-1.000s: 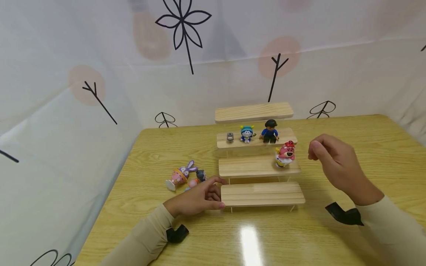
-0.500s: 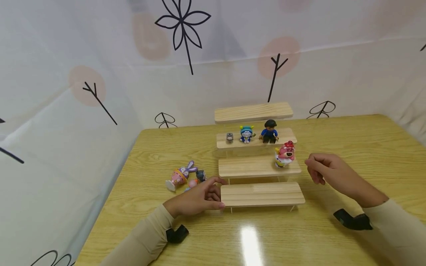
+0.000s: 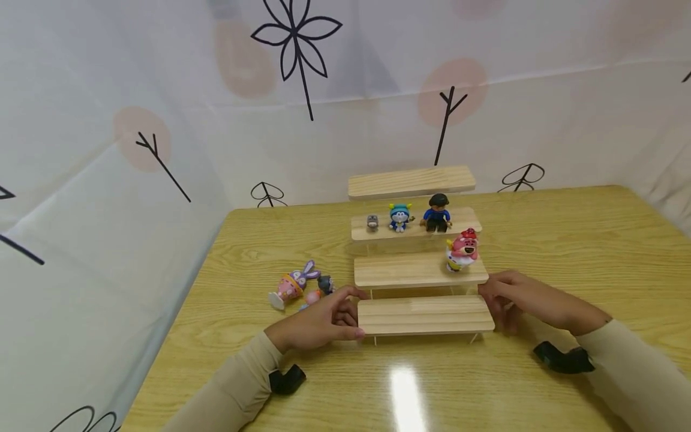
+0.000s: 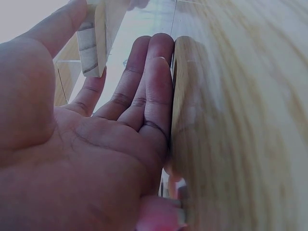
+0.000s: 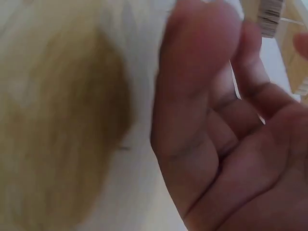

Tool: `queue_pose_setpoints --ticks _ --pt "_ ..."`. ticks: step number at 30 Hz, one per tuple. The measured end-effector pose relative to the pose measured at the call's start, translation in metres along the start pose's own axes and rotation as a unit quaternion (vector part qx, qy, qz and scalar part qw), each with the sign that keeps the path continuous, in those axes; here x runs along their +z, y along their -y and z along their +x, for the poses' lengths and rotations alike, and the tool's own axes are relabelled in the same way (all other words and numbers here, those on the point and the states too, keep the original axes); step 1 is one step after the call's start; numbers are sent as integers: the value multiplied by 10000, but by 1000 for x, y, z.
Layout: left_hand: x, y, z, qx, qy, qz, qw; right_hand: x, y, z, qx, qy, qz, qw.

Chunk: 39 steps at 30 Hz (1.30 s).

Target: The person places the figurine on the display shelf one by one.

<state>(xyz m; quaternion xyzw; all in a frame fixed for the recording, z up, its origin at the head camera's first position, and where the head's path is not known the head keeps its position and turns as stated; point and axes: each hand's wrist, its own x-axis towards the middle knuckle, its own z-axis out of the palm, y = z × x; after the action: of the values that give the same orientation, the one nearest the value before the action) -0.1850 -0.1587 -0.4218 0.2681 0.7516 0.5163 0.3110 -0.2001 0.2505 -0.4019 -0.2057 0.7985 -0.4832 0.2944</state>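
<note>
Saw a bunny toy [image 3: 291, 285] lying on its side far left on the yellow table [image 3: 567, 228], with a little grey toy [image 3: 325, 283] just beside it. Next came the left hand [image 3: 318, 324], low on the table. Pinched the left end of the lowest step [image 3: 426, 315] of the wooden stairs, thumb on top, fingers long and flat by the table. Found that step at the front of the stairs, in the middle of the table, between both hands. Higher up, on the third step [image 3: 464, 221], stood a tiny grey toy [image 3: 372, 222], a blue cat toy [image 3: 400, 217] and a little man toy [image 3: 438, 213]. Saw a pink bear [image 3: 462, 251] standing on the right end of the second step [image 3: 405, 271]. Last came the right hand [image 3: 520, 299], fingers bent down at the right end of the lowest step. Could not tell if gripping it or only touching.
</note>
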Motion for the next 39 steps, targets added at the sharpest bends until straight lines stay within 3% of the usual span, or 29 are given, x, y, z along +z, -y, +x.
queue_pose_setpoints --ticks 6,11,20,26,29,31,33,36,39 --pt "0 1 0 -20 5 -22 10000 3 -11 6 -165 1134 657 9912" --pt "0 -1 0 -51 14 -35 10000 0 -19 5 -425 1606 1070 9803" --pt "0 -5 1 -46 6 64 10000 -4 -25 7 -703 1732 1309 9736" --pt "-10 -17 -6 -200 -185 680 9973 -3 -29 11 -843 1733 1424 9709" --pt "-19 -25 -12 -69 -462 1096 9929 -3 -29 11 -891 1707 1382 9715" --pt "-25 -31 -16 96 -788 1511 9853 -3 -29 12 -892 1715 1370 9715" --pt "-32 -35 -19 279 -1284 1998 9710 -2 -29 12 -896 1700 1355 9720" --pt "-40 -41 -19 393 -2104 2878 9334 -1 -29 12 -879 1671 1363 9725" --pt "-46 -45 -12 357 -2512 3553 8997 0 -29 10 -871 1631 1403 9727"
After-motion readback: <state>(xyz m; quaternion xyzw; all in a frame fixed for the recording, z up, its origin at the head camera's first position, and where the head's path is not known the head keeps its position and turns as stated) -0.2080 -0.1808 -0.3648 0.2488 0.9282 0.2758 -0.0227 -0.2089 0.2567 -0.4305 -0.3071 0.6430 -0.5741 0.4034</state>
